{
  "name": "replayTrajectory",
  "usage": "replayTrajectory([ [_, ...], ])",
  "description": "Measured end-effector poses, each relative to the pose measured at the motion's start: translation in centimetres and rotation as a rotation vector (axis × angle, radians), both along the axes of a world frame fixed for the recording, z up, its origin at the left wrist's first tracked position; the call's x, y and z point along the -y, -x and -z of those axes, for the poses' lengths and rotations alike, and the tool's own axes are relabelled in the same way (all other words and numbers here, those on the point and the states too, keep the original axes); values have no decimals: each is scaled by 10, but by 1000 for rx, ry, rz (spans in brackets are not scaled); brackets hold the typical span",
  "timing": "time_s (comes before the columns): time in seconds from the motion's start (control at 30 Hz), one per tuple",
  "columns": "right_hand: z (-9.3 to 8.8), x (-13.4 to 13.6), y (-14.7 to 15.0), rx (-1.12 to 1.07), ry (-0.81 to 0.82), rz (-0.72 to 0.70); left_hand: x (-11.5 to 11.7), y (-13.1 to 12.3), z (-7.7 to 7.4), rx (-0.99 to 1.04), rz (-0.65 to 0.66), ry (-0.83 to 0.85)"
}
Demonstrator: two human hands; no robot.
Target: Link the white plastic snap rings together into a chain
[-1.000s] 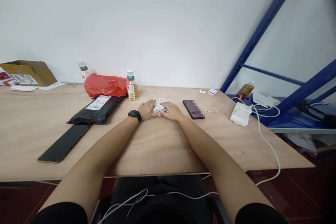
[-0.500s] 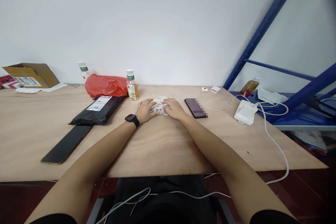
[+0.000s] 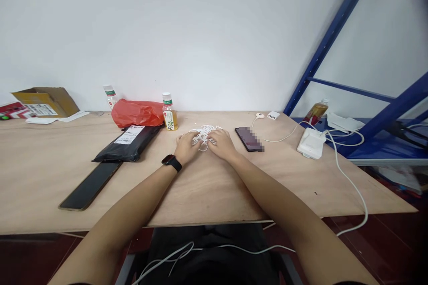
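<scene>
Left hand [image 3: 187, 147] at tangled loops [image 3: 204, 134], white, thin

Your tabletop [image 3: 200, 191] looks like smooth, pale plywood, grain showing, pretty matt. That tangle of white cord [image 3: 204, 130] is smooth too, but I can't tell if it's plastic or fabric. Your black mailer [image 3: 138, 146] is shiny, wrinkly plastic with a paper label [image 3: 130, 134] on it, and the red bag [image 3: 138, 113] is thin, crumpled plastic. You've got clear plastic on the drink bottle [image 3: 170, 118], raw matt cardboard on the box [image 3: 62, 101], glossy dark glass on the gold-rimmed phone [image 3: 92, 186]. Your shelf frame [image 3: 329, 40] reads as painted metal, and the floor tiles [image 3: 381, 236] look polished.
</scene>
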State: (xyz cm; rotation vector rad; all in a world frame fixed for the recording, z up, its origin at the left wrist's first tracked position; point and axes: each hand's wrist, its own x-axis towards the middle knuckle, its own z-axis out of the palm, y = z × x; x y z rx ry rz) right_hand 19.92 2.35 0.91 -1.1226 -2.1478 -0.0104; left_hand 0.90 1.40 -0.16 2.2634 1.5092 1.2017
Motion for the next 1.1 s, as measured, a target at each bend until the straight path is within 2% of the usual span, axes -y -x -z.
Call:
replayTrajectory([
  [0.13, -2, 9, 1, -170, 97, 12, 0, 1, 8, 132, 131, 76],
  [0.27, 3, 9, -4, -335, 240, -22, 3, 2, 10, 62, 122, -53],
  [0.43, 7, 13, -6, -264, 254, -122, 13, -1, 2, -57, 143, -138],
  [0.57, 6, 17, -2, -239, 255, -177, 17, -6, -4, -55, 168, -84],
  [0.83, 3, 24, 3, -342, 306, -194, 12, -2, -6, 303, 323, 162],
  [0.97, 3, 26, 6, -464, 375, -202, 13, -1, -5, 304, 303, 164],
  [1.1, 7, 20, 9, -679, 552, -286, 14, -4, -4, 290, 258, 161],
])
